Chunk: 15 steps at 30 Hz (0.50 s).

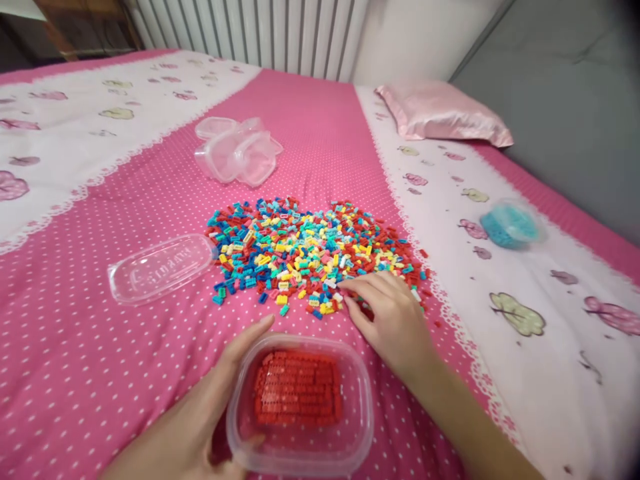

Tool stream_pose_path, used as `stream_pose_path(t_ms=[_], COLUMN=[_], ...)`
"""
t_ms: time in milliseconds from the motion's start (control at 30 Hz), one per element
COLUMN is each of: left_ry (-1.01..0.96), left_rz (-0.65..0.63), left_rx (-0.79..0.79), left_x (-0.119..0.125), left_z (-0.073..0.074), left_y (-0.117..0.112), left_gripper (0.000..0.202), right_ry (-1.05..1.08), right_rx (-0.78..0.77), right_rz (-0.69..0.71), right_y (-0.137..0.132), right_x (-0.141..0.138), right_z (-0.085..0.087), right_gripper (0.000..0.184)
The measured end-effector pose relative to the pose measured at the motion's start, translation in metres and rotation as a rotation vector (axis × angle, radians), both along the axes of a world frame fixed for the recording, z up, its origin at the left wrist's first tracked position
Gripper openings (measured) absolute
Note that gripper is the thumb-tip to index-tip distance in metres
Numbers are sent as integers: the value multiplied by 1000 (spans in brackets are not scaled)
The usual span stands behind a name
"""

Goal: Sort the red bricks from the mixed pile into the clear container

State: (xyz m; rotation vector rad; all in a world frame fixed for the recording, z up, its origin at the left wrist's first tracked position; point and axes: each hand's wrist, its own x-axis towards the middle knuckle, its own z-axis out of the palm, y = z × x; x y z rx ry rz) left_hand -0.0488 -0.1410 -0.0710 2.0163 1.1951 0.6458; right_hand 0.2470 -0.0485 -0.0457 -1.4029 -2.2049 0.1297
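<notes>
A clear plastic tub [357, 407] stands at the near middle, with red building bricks [297, 388] packed in neat rows on its bottom. My left hand [207, 400] grips the tub's left side, thumb along the rim and other fingers low against it. Beyond the tub, loose small building bricks [310, 247] of many colours lie in a wide heap. At the heap's near right edge, my right hand [390, 317] has thumb and fingertips drawn together among the bricks. Whatever is between those fingertips is too small to make out.
A clear lid [163, 270] lies left of the heap. Several clear tubs or lids [240, 153] are piled behind it. A tub of teal-blue bricks [513, 225] sits at right. A pink pillow [445, 113] rests at the back of the pink-and-white bedspread [310, 120].
</notes>
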Motion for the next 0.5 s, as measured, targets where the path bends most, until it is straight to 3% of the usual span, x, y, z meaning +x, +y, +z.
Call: stream_pose_path(t_ms=[167,500], left_ry=[-12,-24], left_rz=[15,-73], left_rx=[76,-22], left_x=[-2,5], left_z=[-17,-8], left_y=[2,8], left_gripper=[115,110], right_ry=[93,209], right_rx=[-63,-131], right_rz=[-41,1], right_y=[2,2], right_x=[2,0], right_z=[2,3], right_gripper=[26,32])
